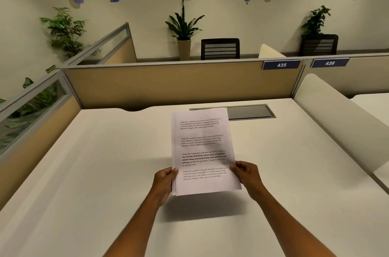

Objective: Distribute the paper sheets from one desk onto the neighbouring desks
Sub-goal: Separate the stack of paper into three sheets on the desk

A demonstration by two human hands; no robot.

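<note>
paper sheets (203, 149), printed, held above tabletop (105, 162)
left hand (165, 182) pinches the left edge, right hand (247, 176) the right edge; fingers of both grasping the sheets.

Left hand (163, 181) and right hand (248, 176) bare, no gloves, rings or watch; both forearms uncovered, no sleeves in view

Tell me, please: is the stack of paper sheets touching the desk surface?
Apart. In the head view both hands hold the paper sheets raised above the desk, and their shadow falls on the surface separately, below the bottom edge.
</note>
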